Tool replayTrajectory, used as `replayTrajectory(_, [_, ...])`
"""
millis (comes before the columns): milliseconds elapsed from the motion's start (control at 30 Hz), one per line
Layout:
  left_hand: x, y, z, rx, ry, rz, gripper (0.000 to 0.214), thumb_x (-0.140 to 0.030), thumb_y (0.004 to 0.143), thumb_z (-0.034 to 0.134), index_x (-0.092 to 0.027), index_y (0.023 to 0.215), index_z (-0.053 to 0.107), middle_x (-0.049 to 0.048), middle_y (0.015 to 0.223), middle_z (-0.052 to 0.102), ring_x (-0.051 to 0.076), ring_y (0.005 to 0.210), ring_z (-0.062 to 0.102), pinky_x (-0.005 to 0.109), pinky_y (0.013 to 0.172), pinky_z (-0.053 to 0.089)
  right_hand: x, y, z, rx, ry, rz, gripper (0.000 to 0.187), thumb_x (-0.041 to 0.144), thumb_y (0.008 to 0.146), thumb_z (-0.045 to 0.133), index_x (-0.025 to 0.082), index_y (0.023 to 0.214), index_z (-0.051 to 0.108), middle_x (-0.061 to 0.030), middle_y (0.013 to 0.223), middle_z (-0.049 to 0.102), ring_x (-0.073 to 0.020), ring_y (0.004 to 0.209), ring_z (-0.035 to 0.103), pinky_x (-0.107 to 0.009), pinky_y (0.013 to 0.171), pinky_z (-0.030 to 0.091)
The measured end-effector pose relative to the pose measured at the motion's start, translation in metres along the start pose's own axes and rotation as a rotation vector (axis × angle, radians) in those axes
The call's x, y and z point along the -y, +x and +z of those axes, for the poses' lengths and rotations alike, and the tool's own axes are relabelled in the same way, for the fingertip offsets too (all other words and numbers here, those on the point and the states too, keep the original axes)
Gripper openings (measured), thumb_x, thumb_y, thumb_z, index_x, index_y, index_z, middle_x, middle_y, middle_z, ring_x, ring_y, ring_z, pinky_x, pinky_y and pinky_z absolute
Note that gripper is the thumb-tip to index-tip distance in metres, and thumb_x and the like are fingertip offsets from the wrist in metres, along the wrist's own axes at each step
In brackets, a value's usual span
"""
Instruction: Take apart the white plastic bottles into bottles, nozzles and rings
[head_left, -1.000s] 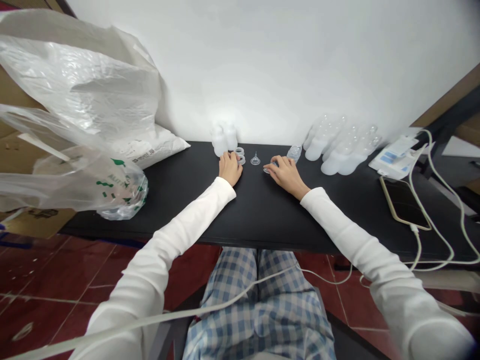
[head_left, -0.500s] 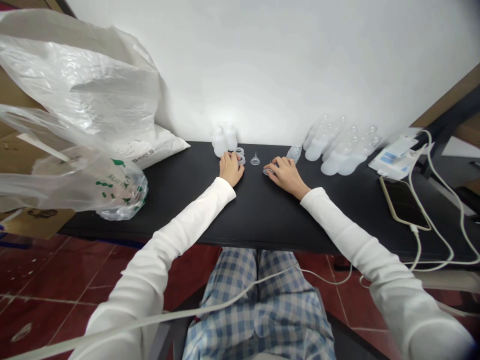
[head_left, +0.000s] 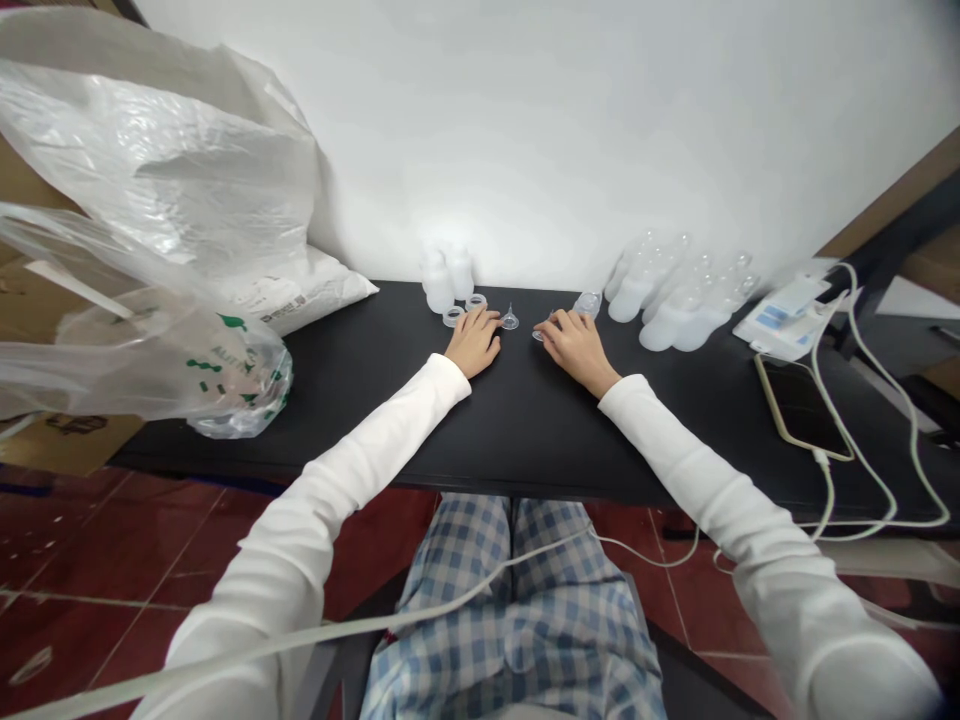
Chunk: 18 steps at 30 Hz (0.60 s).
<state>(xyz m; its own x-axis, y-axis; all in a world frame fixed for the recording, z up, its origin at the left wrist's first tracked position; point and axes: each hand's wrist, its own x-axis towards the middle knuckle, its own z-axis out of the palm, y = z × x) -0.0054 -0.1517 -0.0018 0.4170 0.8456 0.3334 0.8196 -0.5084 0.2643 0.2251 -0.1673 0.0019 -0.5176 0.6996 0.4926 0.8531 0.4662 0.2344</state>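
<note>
My left hand (head_left: 474, 342) lies low over the black table, fingers stretched out and open. Its fingertips are between white bottle collar rings (head_left: 452, 317) and a clear bottle nipple (head_left: 510, 319) that stands tip up. My right hand (head_left: 576, 347) is curled with its fingertips on another clear nipple (head_left: 538, 335), which rests on the table and is partly hidden by the fingers. Just behind that hand is a clear piece (head_left: 588, 303), perhaps a stack of nipples or caps. White bottles without tops (head_left: 439, 285) stand behind the rings, against the wall.
Several capped baby bottles (head_left: 679, 325) stand at the back right. Beyond them are a white and blue box (head_left: 780, 318), a phone (head_left: 802, 405) and looping white cables (head_left: 911, 400). Large plastic bags (head_left: 247, 370) fill the left side. A cable crosses my lap.
My left hand has let go of a collar ring, which now lies farther left, and moved right toward the standing nipple. My right hand stays at its nipple, shifted slightly away from me.
</note>
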Motion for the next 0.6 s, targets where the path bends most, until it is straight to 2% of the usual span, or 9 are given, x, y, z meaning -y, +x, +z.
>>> replayTrajectory(133, [0.002, 0.001, 0.005, 0.026, -0.008, 0.051, 0.046, -0.017, 0.096, 0.037, -0.011, 0.135, 0.060, 0.0125, 0.151, 0.057, 0.027, 0.158, 0.028, 0.052, 0.132, 0.018, 0.001, 0.000, -0.003, 0.012, 0.017, -0.009, 0.032, 0.024, 0.105, 0.039, 0.019, 0.116, 0.068, -0.0124, 0.107, 0.067, -0.0264, 0.097, 0.056, -0.040, 0.087, 0.033])
replayTrajectory(233, [0.004, 0.003, 0.006, 0.036, -0.016, 0.073, 0.046, -0.016, 0.095, 0.037, -0.011, 0.135, 0.061, 0.0129, 0.150, 0.058, 0.026, 0.157, 0.028, 0.053, 0.132, 0.018, -0.001, 0.000, -0.006, -0.021, 0.067, -0.012, 0.034, 0.025, 0.105, 0.038, 0.019, 0.123, 0.065, -0.0110, 0.105, 0.067, -0.0255, 0.096, 0.056, -0.039, 0.087, 0.034])
replayTrajectory(333, [0.005, 0.005, 0.005, 0.047, -0.038, 0.083, 0.047, -0.013, 0.093, 0.038, -0.013, 0.134, 0.061, 0.0132, 0.149, 0.059, 0.025, 0.157, 0.030, 0.055, 0.131, 0.020, -0.009, 0.000, -0.010, -0.106, 0.104, 0.039, 0.036, 0.024, 0.104, 0.035, 0.019, 0.126, 0.063, -0.0106, 0.103, 0.066, -0.0252, 0.097, 0.057, -0.039, 0.087, 0.036])
replayTrajectory(467, [0.003, 0.008, 0.005, 0.107, -0.076, 0.131, 0.054, -0.007, 0.088, 0.037, -0.014, 0.136, 0.060, 0.0118, 0.150, 0.058, 0.024, 0.157, 0.030, 0.055, 0.130, 0.021, -0.033, 0.000, -0.017, -0.243, 0.067, 0.260, 0.033, 0.022, 0.100, 0.038, 0.015, 0.119, 0.065, -0.0154, 0.109, 0.063, -0.0286, 0.102, 0.057, -0.044, 0.091, 0.039])
replayTrajectory(600, [-0.001, 0.010, 0.007, 0.129, -0.122, 0.161, 0.069, -0.001, 0.082, 0.037, -0.014, 0.149, 0.047, 0.0115, 0.148, 0.059, 0.022, 0.158, 0.027, 0.054, 0.130, 0.020, -0.066, -0.004, -0.028, -0.380, -0.008, 0.521, 0.033, 0.019, 0.095, 0.039, 0.014, 0.117, 0.063, -0.0205, 0.125, 0.055, -0.0340, 0.120, 0.051, -0.055, 0.101, 0.038])
